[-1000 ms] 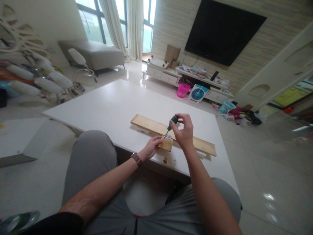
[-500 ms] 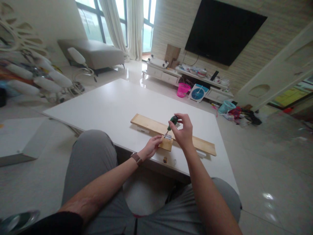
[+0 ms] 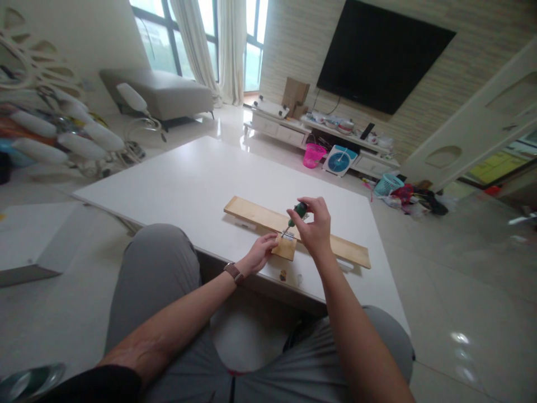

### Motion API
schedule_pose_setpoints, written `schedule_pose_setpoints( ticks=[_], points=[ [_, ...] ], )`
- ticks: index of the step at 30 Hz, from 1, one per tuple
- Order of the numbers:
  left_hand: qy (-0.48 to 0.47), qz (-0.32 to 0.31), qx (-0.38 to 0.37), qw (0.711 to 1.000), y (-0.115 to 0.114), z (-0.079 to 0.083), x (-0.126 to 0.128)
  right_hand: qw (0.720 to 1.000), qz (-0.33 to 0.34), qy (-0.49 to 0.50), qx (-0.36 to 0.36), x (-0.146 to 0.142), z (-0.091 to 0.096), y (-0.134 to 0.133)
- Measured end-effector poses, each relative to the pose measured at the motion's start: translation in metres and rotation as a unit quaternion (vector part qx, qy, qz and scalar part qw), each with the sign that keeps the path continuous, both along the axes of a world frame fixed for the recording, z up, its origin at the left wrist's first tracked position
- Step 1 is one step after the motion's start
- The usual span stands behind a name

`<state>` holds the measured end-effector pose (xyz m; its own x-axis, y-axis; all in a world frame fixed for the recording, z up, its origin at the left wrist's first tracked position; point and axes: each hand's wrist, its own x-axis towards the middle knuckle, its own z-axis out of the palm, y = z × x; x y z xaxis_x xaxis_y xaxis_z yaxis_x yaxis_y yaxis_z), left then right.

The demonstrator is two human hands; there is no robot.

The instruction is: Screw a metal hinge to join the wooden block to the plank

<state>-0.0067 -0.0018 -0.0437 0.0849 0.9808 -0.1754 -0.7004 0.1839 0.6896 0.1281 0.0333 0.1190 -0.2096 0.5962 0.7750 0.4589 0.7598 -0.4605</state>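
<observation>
My right hand is closed around the green handle of a screwdriver, thumb and fingers pinching it. The screwdriver slants down to the left, its tip at a small metal hinge. That hinge lies where a small square wooden board meets a long wooden plank. My left hand, with a brown-strapped watch at the wrist, grips the small board by its left edge. Whether a screw sits under the tip is too small to tell.
A white table carries the plank, which rests on small white supports. Close to the near edge lie a small brown object and a little clear one. Beyond the table stand a pink basket and a blue-and-white fan.
The fingers of my right hand have shifted slightly on the screwdriver handle, which sits a little lower. My left hand and the boards stay in place.
</observation>
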Motion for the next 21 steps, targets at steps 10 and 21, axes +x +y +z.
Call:
schedule_pose_setpoints(
  ticks=[10, 21],
  points=[
    [0.0, -0.003, 0.0, 1.0, 0.0012, -0.0023, -0.0001, 1.0, 0.022, 0.021, -0.005, -0.0009, -0.0016, 0.0012],
    [-0.004, 0.002, -0.001, 1.0, 0.0018, -0.0041, 0.0005, 1.0, 0.013, 0.005, 0.005, -0.0003, -0.001, 0.0007]
  ],
)
